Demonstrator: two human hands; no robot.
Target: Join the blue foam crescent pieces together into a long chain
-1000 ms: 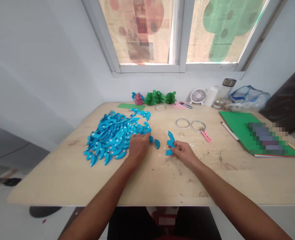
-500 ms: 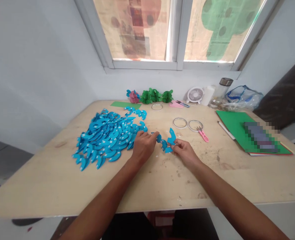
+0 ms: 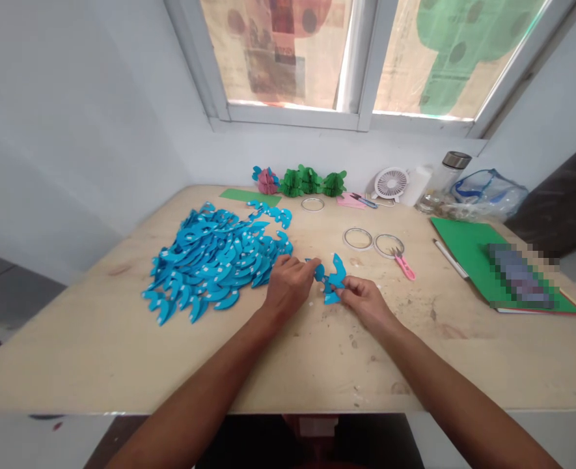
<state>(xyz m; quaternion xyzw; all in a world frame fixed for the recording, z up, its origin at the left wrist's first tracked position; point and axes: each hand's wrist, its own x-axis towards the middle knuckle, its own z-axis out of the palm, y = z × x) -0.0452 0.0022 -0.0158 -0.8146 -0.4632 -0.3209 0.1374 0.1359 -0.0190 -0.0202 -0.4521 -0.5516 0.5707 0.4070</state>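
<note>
Pile of blue cutouts; beside it, left hand, fingertips pinched on one blue piece, newly brought closer to another blue piece between closed fingertips of right hand; apparent contact, matching-up seemingly begun.

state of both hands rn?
Left hand: closed, holding a blue cutout at its fingertips.
Right hand: closed, holding a second blue cutout at its fingertips.

one blue arc-shaped cutout is held curving open leftward, close beside a second blue piece
</note>
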